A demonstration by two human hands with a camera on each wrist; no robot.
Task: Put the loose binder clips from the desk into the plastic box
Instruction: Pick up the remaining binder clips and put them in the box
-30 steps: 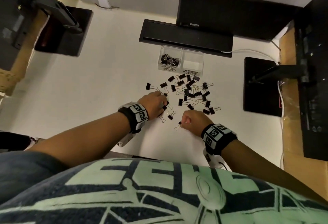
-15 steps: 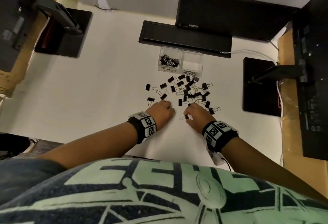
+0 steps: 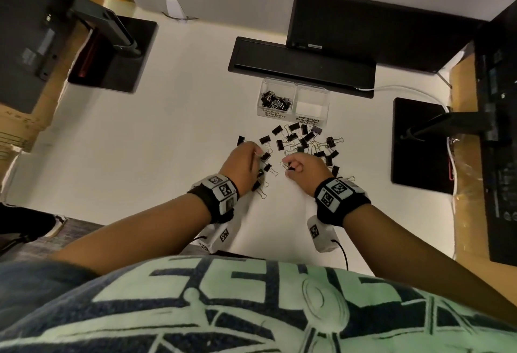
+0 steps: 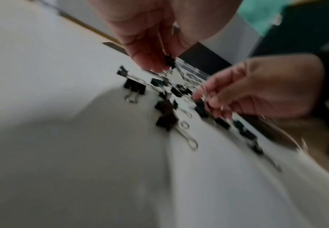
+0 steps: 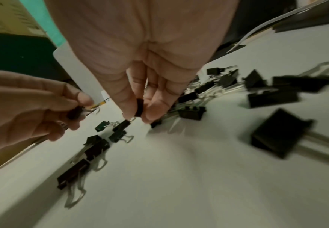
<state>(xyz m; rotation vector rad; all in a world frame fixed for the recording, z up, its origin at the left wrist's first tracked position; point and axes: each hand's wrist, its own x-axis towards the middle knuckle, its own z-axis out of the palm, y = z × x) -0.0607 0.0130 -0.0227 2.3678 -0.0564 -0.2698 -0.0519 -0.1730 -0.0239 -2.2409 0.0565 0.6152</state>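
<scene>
picking step: left hand (image 4: 155,38) and right hand (image 5: 140,74) each pinch a binder clip (image 5: 138,108); next, carry them to the plastic box (image 3: 292,100) at upper centre.

- Loose binder clips (image 3: 303,142): small black bodies with silver wire handles, scattered in a dense patch on the pale desk just in front of the plastic box, lying at all angles, several overlapping.
- A few stragglers sit nearer the person, one clip (image 3: 259,189) lying flat with its wire loops pointing away from the box.
- 1 clip (image 4: 169,61) is off the desk, pinched by its black body, wire handle dangling.
- Another clip (image 5: 139,108) is pinched upright, off the desk too.
- Plastic box (image 3: 324,92): clear, 2 compartments, labelled fronts; left one holds a heap of black clips (image 3: 275,100), right one shows only its white floor.
</scene>
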